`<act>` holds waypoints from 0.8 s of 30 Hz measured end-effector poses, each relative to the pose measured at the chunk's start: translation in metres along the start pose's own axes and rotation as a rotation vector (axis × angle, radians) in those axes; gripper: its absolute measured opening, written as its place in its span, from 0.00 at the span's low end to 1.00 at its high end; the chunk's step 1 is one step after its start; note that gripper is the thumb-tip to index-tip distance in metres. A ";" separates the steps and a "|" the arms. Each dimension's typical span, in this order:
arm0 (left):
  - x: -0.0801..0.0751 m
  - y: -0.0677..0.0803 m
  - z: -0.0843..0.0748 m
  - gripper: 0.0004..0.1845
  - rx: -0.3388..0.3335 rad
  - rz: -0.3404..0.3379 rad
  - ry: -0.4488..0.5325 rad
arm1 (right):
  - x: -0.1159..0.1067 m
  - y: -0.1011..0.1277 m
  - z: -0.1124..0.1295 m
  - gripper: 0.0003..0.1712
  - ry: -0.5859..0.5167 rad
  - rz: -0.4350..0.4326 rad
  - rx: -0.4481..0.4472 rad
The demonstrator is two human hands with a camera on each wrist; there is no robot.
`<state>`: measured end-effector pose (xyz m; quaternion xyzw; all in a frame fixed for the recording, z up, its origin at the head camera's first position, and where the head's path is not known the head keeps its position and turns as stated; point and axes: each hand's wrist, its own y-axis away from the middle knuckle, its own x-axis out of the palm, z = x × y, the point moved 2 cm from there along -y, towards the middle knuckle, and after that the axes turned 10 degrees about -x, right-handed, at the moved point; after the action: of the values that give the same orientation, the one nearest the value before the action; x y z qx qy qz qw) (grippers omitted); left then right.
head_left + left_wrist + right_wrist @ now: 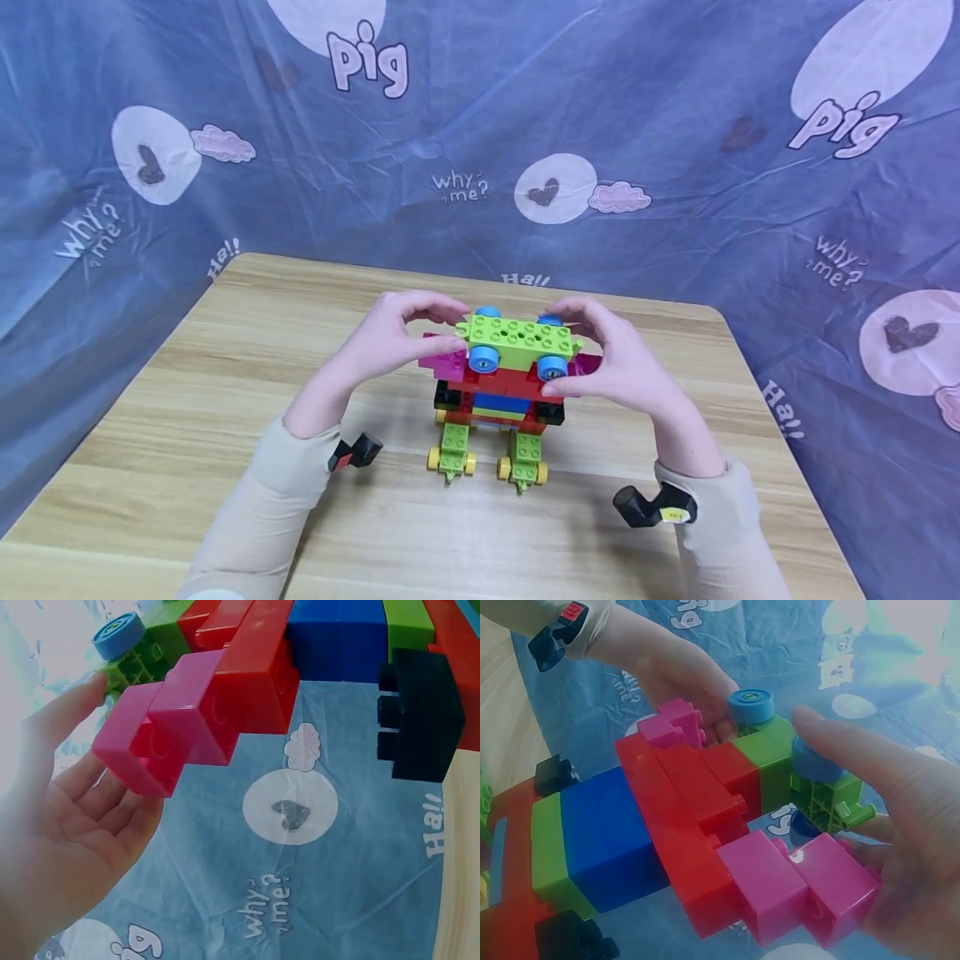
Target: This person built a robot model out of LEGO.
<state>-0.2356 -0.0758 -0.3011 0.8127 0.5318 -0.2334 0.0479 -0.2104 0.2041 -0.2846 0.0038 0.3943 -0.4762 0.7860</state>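
Observation:
A toy brick model (pixel 501 400) stands on the wooden table (pixel 225 375), on two green legs with yellow wheels (pixel 450 458). Its body is red, blue and black, with pink bricks (pixel 442 360) sticking out at each side. On top lies a lime green plate (pixel 521 337) with blue wheels (pixel 483 358). My left hand (pixel 450 327) curls round the plate's left end, its fingers under the pink brick (pixel 161 735). My right hand (pixel 561 350) holds the right end: its thumb lies on a blue wheel (pixel 814 761) and its fingers are under the pink brick (pixel 795 889).
A blue printed cloth (pixel 675 167) hangs behind and beside the table. Black wrist-mounted devices (pixel 356 452) (pixel 648 507) sit on both sleeves. The table's far edge runs just behind the model, and its right edge is near my right arm.

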 end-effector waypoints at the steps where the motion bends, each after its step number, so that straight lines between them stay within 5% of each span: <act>1: -0.001 0.000 0.000 0.21 0.003 0.001 -0.005 | 0.000 0.000 0.000 0.45 -0.003 0.002 -0.019; 8: -0.010 0.002 -0.002 0.18 0.052 -0.062 -0.025 | -0.009 0.001 0.002 0.45 -0.034 -0.075 -0.213; 14: -0.023 0.007 -0.002 0.10 0.091 -0.204 -0.044 | -0.021 0.005 0.005 0.29 -0.125 -0.253 -0.308; 19: -0.033 0.007 0.008 0.06 0.086 -0.375 -0.045 | -0.030 0.009 -0.004 0.11 -0.240 -0.469 -0.326; 24: -0.039 0.004 0.029 0.06 0.064 -0.508 -0.063 | -0.036 0.013 -0.025 0.10 -0.284 -0.644 -0.275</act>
<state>-0.2548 -0.1200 -0.3104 0.6464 0.7096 -0.2796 -0.0213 -0.2241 0.2474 -0.2842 -0.2919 0.3225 -0.6373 0.6361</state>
